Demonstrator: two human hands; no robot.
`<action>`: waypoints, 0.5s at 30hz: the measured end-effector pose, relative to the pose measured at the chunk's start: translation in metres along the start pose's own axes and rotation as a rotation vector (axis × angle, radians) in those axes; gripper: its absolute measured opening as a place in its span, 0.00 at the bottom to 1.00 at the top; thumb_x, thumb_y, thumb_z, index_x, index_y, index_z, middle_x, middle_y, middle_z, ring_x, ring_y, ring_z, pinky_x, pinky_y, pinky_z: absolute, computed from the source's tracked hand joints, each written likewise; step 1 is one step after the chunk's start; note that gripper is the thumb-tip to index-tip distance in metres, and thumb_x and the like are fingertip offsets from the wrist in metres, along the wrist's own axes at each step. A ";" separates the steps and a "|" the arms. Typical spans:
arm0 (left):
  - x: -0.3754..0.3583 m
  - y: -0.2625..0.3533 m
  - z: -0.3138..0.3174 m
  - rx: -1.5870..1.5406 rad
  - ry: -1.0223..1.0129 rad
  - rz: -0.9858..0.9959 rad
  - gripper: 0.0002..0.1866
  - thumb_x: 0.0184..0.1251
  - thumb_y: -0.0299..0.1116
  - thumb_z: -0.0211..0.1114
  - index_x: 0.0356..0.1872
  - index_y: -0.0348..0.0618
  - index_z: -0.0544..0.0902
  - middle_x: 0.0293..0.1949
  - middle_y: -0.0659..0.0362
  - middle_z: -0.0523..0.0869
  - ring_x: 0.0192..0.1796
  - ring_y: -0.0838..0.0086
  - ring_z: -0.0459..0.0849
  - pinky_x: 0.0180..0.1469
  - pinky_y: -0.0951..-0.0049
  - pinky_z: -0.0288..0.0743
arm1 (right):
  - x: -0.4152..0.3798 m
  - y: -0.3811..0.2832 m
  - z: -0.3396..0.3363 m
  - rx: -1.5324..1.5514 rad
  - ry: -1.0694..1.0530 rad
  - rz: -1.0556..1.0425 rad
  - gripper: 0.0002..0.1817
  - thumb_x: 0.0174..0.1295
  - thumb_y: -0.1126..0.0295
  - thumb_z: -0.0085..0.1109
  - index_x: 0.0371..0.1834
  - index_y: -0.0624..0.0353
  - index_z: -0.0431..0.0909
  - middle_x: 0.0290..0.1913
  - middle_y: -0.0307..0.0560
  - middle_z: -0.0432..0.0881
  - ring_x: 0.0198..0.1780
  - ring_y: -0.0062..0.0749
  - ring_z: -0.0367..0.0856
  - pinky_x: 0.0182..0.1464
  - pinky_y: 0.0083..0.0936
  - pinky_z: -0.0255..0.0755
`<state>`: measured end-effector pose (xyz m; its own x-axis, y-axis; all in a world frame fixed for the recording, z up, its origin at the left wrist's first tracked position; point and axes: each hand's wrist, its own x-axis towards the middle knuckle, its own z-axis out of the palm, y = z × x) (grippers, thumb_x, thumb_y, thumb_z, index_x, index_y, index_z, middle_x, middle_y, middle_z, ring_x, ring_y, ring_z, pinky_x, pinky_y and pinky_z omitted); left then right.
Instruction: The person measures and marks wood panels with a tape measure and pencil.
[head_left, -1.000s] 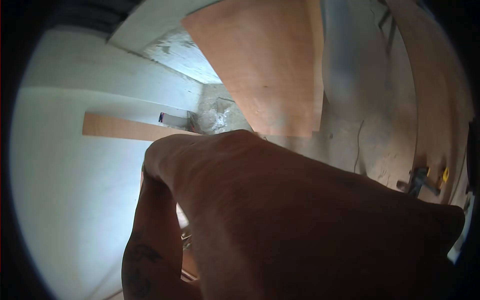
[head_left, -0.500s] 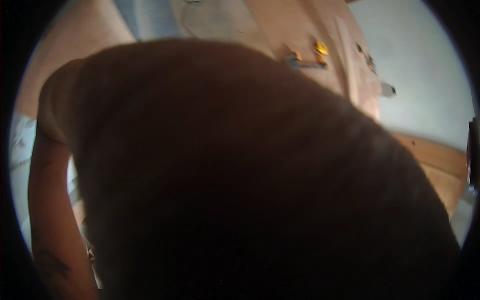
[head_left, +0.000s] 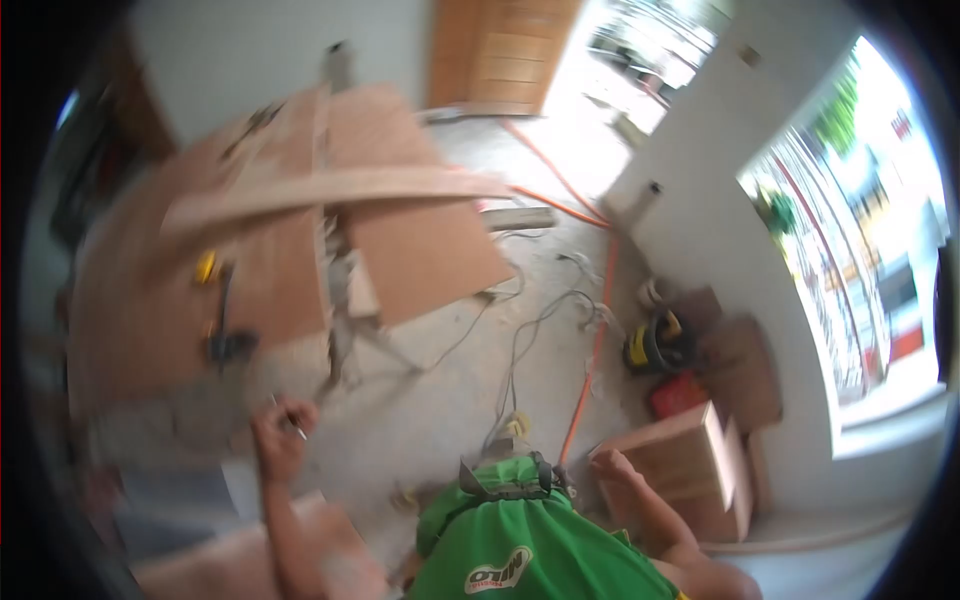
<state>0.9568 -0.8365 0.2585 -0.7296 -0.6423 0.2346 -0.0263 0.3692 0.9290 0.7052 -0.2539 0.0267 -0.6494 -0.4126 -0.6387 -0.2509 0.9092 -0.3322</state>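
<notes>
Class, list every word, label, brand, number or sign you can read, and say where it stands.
"MILO", upside down, on the white logo patch of the green shirt.
Small red lettering beside it: too small to read.
Yellow marking on the black round bucket: too blurred to read.

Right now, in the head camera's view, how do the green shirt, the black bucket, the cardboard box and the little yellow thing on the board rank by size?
Largest to smallest, as they look:
1. Green shirt
2. Cardboard box
3. Black bucket
4. Yellow thing

The shirt's nearness to the camera enlarges it.
</notes>
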 end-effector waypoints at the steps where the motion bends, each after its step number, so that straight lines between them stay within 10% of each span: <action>1: 0.012 0.024 0.016 0.005 -0.037 -0.040 0.06 0.56 0.27 0.67 0.22 0.39 0.82 0.23 0.64 0.81 0.27 0.84 0.74 0.32 0.81 0.69 | -0.010 0.005 0.005 0.045 0.030 0.018 0.21 0.51 0.51 0.62 0.38 0.59 0.85 0.37 0.53 0.86 0.40 0.43 0.85 0.47 0.34 0.77; 6: -0.020 -0.084 0.239 0.044 -0.034 -0.484 0.17 0.60 0.32 0.69 0.16 0.37 0.76 0.15 0.68 0.73 0.20 0.86 0.65 0.22 0.79 0.60 | 0.026 0.092 -0.016 0.186 0.005 0.215 0.21 0.50 0.54 0.59 0.39 0.59 0.85 0.40 0.57 0.85 0.45 0.47 0.84 0.51 0.37 0.76; 8: -0.008 -0.032 0.316 -0.032 -0.136 -0.564 0.17 0.60 0.34 0.70 0.16 0.36 0.78 0.15 0.67 0.74 0.19 0.86 0.68 0.22 0.80 0.62 | 0.042 0.106 -0.035 0.250 -0.010 0.257 0.21 0.50 0.55 0.60 0.40 0.60 0.84 0.41 0.57 0.84 0.45 0.48 0.83 0.51 0.37 0.75; 15: 0.088 0.031 0.439 -0.013 -0.520 -0.337 0.15 0.59 0.30 0.69 0.44 0.30 0.81 0.30 0.58 0.84 0.26 0.82 0.76 0.31 0.80 0.73 | 0.108 0.123 -0.133 0.509 0.261 0.389 0.19 0.53 0.57 0.60 0.41 0.62 0.83 0.39 0.60 0.84 0.44 0.50 0.83 0.49 0.36 0.76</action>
<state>0.5919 -0.5871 0.1822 -0.9205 -0.3090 -0.2392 -0.3069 0.1927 0.9320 0.5089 -0.1795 0.0091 -0.7914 0.0228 -0.6109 0.3617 0.8230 -0.4379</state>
